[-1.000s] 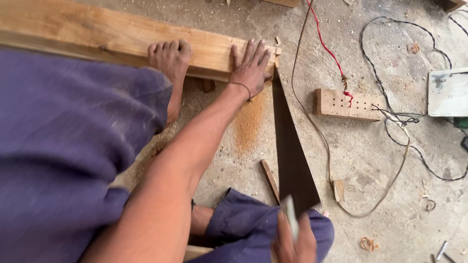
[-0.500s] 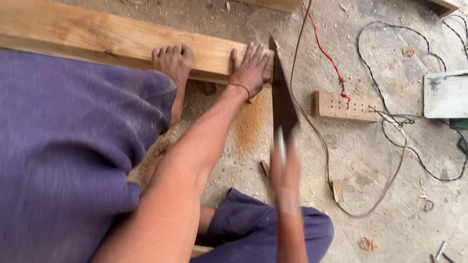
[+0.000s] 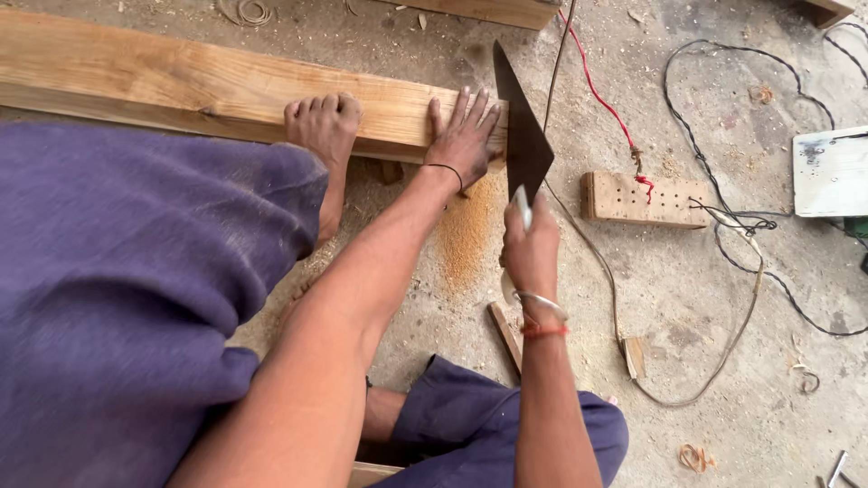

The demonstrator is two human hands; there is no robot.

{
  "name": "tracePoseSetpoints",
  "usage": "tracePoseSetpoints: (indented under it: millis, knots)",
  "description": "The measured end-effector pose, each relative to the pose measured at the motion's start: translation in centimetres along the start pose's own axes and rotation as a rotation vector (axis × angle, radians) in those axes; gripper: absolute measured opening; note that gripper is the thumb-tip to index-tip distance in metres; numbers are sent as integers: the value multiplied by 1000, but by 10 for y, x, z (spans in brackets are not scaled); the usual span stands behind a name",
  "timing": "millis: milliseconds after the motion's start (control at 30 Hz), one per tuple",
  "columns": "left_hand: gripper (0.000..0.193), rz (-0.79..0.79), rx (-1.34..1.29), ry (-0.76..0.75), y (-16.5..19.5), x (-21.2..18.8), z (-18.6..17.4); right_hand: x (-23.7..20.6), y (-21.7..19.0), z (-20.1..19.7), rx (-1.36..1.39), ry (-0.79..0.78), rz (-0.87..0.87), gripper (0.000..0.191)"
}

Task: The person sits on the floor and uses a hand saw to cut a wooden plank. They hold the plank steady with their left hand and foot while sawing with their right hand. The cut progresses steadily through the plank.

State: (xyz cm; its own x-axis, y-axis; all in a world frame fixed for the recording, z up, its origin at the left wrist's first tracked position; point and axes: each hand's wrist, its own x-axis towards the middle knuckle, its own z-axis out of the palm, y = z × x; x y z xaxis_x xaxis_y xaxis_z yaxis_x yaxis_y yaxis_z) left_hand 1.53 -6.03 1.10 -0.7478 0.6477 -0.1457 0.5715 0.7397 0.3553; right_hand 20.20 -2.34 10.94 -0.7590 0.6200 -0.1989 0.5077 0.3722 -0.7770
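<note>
A long wooden beam [image 3: 181,86] lies across the concrete floor. My left hand [image 3: 463,136] presses flat on its right end, fingers spread. My bare foot [image 3: 323,126] rests on the beam just left of that hand. My right hand [image 3: 529,244] grips the pale handle of a handsaw [image 3: 522,136], whose dark blade rises up against the beam's right end. A patch of orange sawdust [image 3: 466,230] lies on the floor below the cut end.
A small wooden block with holes [image 3: 642,199] sits to the right, with red and black cables [image 3: 723,217] trailing around it. A white board [image 3: 830,172] lies at the right edge. A thin wood offcut [image 3: 504,336] lies near my knee. Another beam [image 3: 493,11] is at the top.
My right hand has pushed the saw forward along the beam's end, from low near my knee up toward the beam. My left hand and foot have stayed on the beam.
</note>
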Motion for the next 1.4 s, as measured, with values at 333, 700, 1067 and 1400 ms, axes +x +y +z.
tracePoseSetpoints:
  millis: [333, 700, 1067, 1400]
  knots:
    - [74, 38, -17, 17, -9, 7, 8, -210, 96, -56, 229, 75, 272, 28]
    - [134, 61, 76, 68, -13, 25, 0, -204, 86, -45, 355, 51, 302, 39]
    - [123, 243, 216, -59, -23, 45, -15, -200, 199, -26, 197, 238, 19, 47]
    - [102, 302, 291, -89, -34, 37, -8, -208, 301, -15, 72, 332, 184, 54]
